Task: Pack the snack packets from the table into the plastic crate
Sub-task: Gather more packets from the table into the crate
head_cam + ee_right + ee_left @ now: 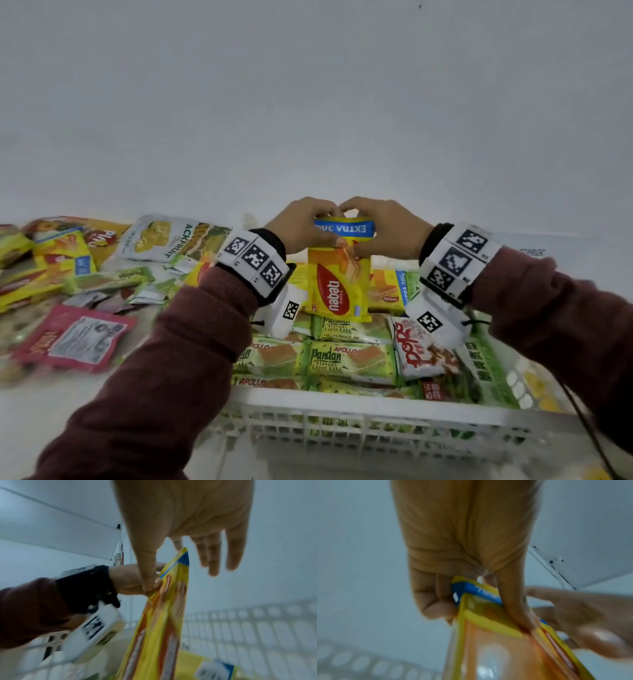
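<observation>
Over the far half of the plastic crate (359, 416) a yellow wafer packet (339, 284) is held upright by its top seal, bottom edge at or just above the packets already packed; actual contact can't be judged. The left hand (301, 226) is clamped on the top left corner, fingers curled behind and thumb pressed on the front, as seen in the left wrist view. The right hand (383, 229) grips the top right w/ thumb and index finger only; in the right wrist view the other fingers (212, 555) are spread straight and apart from the film. Risks, as a judgement: the packet is tall, narrow and glossy, so if let go while upright it would likely topple onto the pandan cake packets (349, 363) or slide off their slick, pillowed tops and lie crooked. A tight grip on the crimped seal could crease it or crack the wafers inside. Stock already sits near rim level at the front, so a packet laid on top may ride above the rim. Materials: thin shiny plastic film w/ serrated seal and a blue band; the crate is white, rigid, perforated lattice on its walls. More packets, incl. a jackfruit pouch (164, 238) and a pink sachet (75, 337), lie loose on the table (51, 418) to the left, not yet packed.
</observation>
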The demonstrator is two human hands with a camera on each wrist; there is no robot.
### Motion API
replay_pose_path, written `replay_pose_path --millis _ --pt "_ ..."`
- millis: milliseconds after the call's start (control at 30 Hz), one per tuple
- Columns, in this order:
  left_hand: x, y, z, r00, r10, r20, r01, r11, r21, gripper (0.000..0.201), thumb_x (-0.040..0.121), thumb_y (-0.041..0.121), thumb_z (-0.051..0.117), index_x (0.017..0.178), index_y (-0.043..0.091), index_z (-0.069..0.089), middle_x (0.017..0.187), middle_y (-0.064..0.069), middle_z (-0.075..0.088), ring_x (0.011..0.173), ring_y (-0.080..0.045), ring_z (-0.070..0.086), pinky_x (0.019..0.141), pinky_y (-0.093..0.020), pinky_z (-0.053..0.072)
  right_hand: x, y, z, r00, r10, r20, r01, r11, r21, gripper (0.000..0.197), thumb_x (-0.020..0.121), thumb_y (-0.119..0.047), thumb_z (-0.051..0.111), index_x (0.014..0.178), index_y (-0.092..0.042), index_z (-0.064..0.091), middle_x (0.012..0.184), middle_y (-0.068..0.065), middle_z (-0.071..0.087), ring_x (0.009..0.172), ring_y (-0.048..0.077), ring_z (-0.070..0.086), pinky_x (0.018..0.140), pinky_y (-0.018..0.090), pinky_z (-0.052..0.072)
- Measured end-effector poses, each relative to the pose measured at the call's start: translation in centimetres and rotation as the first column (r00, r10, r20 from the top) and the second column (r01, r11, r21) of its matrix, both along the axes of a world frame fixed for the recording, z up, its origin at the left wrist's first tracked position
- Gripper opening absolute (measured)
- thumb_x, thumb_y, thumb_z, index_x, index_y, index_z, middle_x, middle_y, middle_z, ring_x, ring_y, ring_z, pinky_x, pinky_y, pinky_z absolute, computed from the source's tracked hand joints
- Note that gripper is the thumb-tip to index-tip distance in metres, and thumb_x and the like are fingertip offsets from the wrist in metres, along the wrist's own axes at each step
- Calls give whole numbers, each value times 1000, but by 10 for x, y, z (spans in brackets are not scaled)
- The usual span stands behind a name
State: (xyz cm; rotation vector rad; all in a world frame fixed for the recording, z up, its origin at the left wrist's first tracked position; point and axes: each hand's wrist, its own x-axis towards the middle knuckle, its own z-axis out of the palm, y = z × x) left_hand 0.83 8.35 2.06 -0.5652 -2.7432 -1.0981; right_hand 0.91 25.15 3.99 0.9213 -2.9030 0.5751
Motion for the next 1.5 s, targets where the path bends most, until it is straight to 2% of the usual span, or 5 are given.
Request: replay_pose_path --millis 133,433,833,1167,1500 --pt "-5 -10 -1 994 107 5 -107 988 109 46 74 14 77 115 16 55 112 -4 50 96 -17 53 74 -19 44 -14 14 12 984 -180 -19 181 978 102 31 69 -13 77 98 -6 66 84 10 60 71 21 50 57 28 37" --pt "-15 -15 -69 951 256 176 6 552 -834 84 59 37 77 126 27 28 120 -8 38 107 -31 47 86 -49 47 -41 68 0 791 -454 410 551 821 -153 30 75 -4 74 94 -8 51 86 13 56 58 25 58 48 29 55" --pt "-16 -22 -14 968 216 125 -125 854 -504 6 87 18 54 86 15 59 85 -9 53 75 -21 48 56 -24 36 -39 74 -47 707 -423 567 607 774 -179 76 81 4 65 140 -24 27 122 16 49 86 32 57 42 31 55" --pt "-29 -39 -45 933 335 131 -206 797 -568 44 88 7 49 131 18 46 135 -6 48 121 -22 48 102 -34 41 -26 60 -58 846 -528 76 462 796 390 90 80 -25 70 144 -13 8 84 4 55 77 23 55 65 31 46" --pt "-23 -28 -58 909 298 293 21 667 -745 104 61 27 84 144 30 20 140 -5 39 127 -29 41 102 -47 40 -32 29 -57 968 -154 201 -5 781 625 92 62 -28 84 135 -30 30 134 3 40 122 23 41 97 40 42"
